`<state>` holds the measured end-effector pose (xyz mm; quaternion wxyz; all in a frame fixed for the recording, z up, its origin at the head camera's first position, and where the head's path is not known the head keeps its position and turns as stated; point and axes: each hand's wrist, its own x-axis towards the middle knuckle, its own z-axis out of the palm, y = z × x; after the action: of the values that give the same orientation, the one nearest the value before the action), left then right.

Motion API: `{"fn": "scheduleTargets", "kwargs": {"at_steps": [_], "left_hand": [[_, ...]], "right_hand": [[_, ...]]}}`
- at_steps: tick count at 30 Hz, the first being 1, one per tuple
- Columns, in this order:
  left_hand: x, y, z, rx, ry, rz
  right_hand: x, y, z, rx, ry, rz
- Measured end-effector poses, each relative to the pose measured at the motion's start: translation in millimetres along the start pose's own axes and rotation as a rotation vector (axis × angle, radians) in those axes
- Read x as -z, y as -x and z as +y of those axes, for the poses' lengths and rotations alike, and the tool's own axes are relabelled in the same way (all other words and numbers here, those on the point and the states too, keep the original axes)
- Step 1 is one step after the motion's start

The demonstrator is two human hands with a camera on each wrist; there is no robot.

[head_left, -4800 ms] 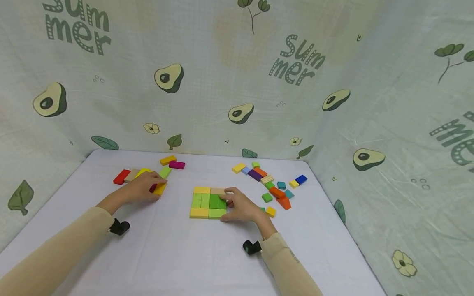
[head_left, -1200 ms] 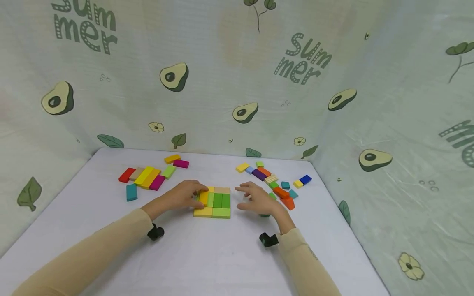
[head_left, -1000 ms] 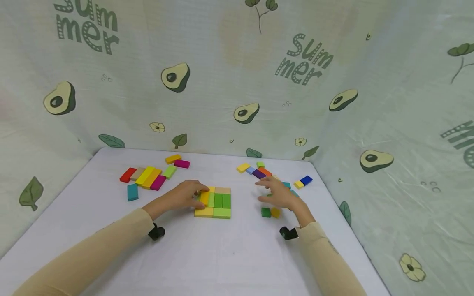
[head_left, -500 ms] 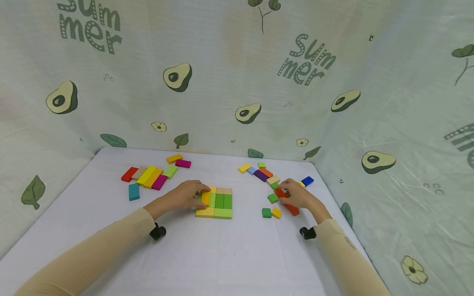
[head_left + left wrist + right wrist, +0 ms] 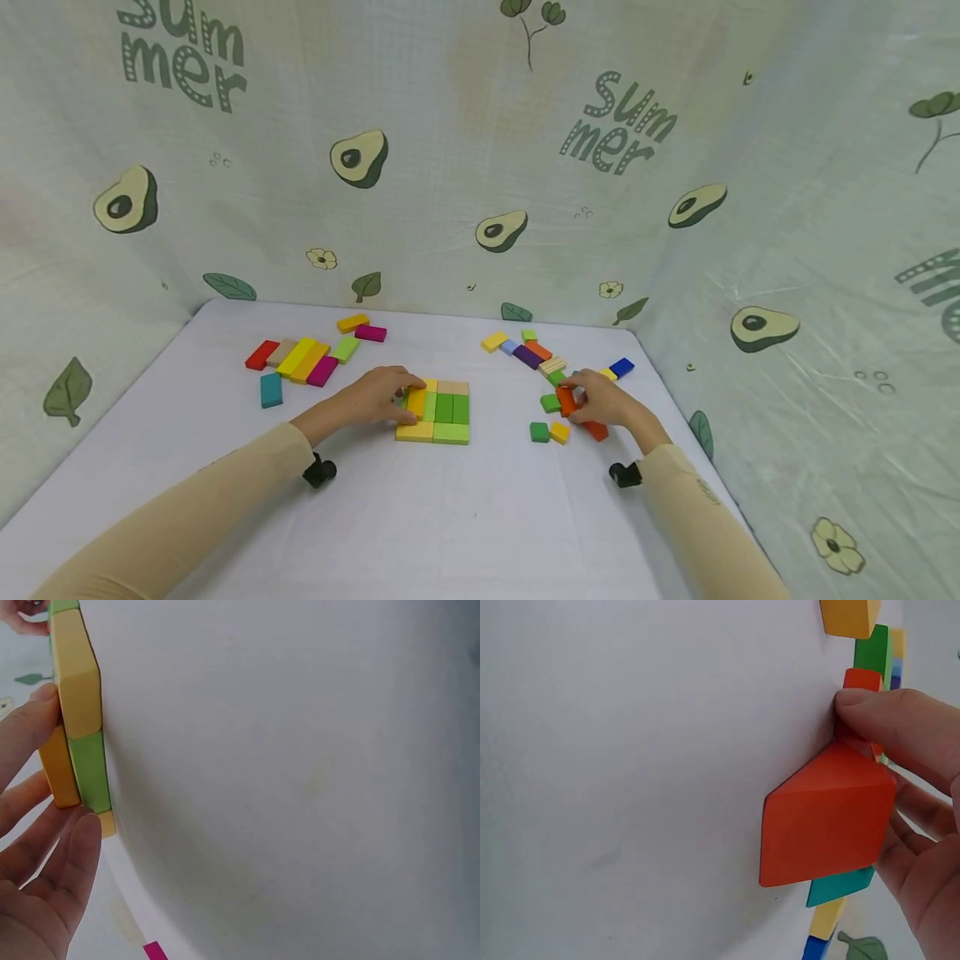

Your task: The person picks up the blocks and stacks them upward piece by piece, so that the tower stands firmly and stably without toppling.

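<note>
The left hand (image 5: 373,397) pinches an amber block (image 5: 416,403), thumb at the near end, fingertips at the far end. That block sits over the left part of a flat square (image 5: 452,408) of yellow, tan and green blocks (the left wrist view has it against a light green one).

The right hand (image 5: 609,403), well to the right of the square, has its thumb and fingers clamped on an orange block (image 5: 566,402). An orange wedge (image 5: 597,430) lies just beside the thumb, partly hidden by the hand in the head view. Near the grip are a green block (image 5: 551,403), a dark green cube (image 5: 539,432) and a yellow cube (image 5: 559,432); beyond them, a purple block (image 5: 528,357) and a blue block (image 5: 622,367).

Left of the square lies another row, including a red block (image 5: 262,354) and a magenta block (image 5: 322,370), with a teal block (image 5: 271,389) in front. Everything stands on a white cloth (image 5: 420,525) before an avocado-print curtain (image 5: 420,200).
</note>
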<state>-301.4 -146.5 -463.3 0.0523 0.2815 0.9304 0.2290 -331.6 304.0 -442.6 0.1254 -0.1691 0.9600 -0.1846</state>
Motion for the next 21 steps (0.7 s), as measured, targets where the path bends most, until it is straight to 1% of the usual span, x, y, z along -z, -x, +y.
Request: {"fn": "scheduleTargets", "kwargs": {"at_steps": [5,8,12,14,16,21], "left_hand": [[-1.4,0.5,-0.9,0.007,0.003,0.001],[-1.3,0.8,-0.9,0.011,0.003,0.0],[-0.7,0.5,-1.1,0.003,0.005,0.001],[-0.7,0.1,-1.5,-0.002,0.006,0.002],[-1.0,-0.4,-2.1,-0.006,0.006,0.002],[-1.4,-0.4,-2.3,-0.008,0.004,0.006]], "right_hand": [[-1.3,2.5,2.5,-0.007,-0.014,0.009],[1.0,3.2,2.3,0.009,-0.002,0.016],[6.1,5.3,-3.2,0.031,0.047,0.072],[8.1,6.6,-9.9,0.047,0.071,0.112],[9.6,8.2,-20.8,0.061,0.068,0.139],[6.0,7.8,-53.5,0.173,0.035,0.178]]}}
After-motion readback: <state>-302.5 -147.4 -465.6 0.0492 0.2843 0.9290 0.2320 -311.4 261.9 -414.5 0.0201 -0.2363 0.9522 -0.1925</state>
